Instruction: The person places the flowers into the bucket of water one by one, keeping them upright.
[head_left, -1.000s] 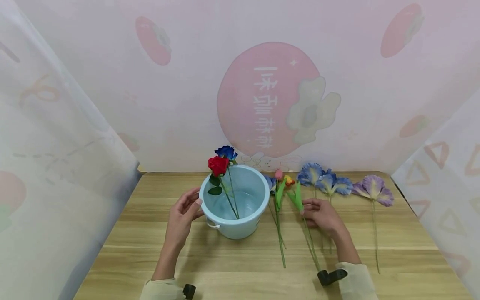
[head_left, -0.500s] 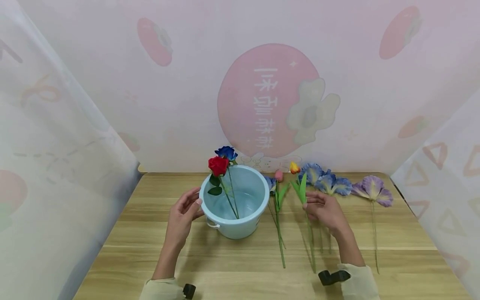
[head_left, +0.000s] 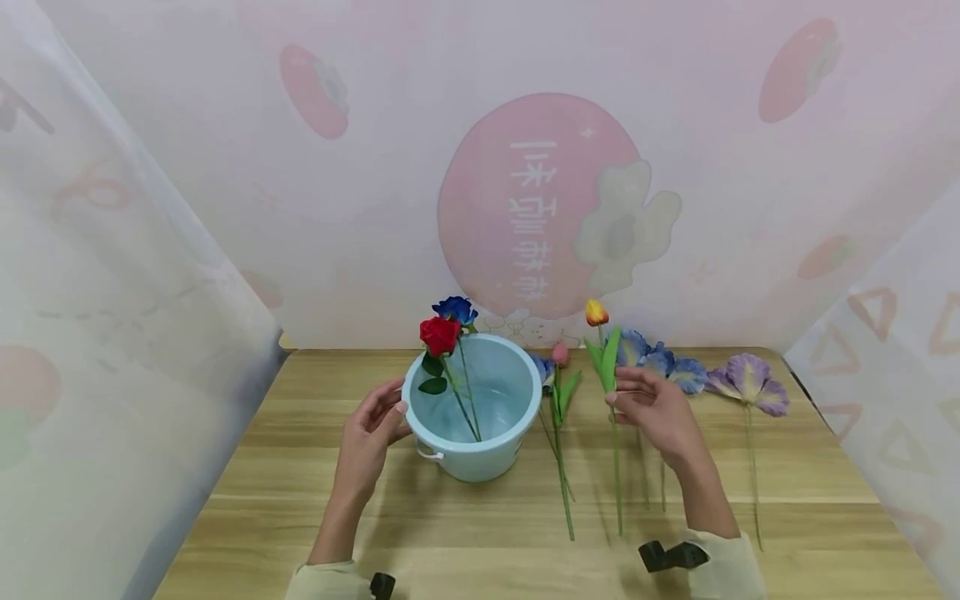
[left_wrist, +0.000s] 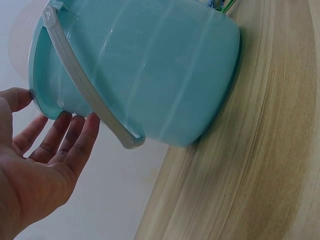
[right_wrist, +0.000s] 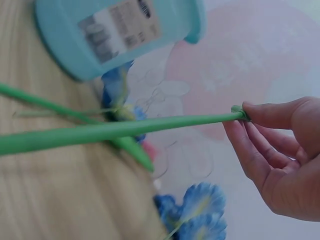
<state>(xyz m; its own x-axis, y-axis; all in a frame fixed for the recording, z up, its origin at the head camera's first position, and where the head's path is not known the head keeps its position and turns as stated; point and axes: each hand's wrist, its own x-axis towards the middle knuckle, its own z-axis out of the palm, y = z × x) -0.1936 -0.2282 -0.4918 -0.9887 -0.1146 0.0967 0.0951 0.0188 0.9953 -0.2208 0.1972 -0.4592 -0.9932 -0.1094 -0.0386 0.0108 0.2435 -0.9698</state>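
A light blue bucket [head_left: 465,458] stands upright on the table, holding a red rose [head_left: 440,336] and a blue rose [head_left: 454,310]. At the bucket's left rim my left hand [head_left: 369,442] holds the edge between thumb and fingers, beside the white handle [left_wrist: 82,80] in the left wrist view. Between the thumb and fingertips of my right hand [head_left: 660,412] is the stem [right_wrist: 125,128] of an orange-yellow tulip [head_left: 597,312]. That tulip is upright, raised off the table to the right of the bucket. A pink tulip [head_left: 561,354] lies between them.
Blue irises [head_left: 686,375] lie behind my right hand, and a purple iris [head_left: 747,383] is farther right. Another blue flower [head_left: 543,371] lies close to the bucket's right side. The wooden table [head_left: 487,533] ends at a printed backdrop [head_left: 360,233].
My right hand has lifted the orange-yellow tulip from the table and brought it upright, its bloom now higher. The left hand stays at the bucket's rim.
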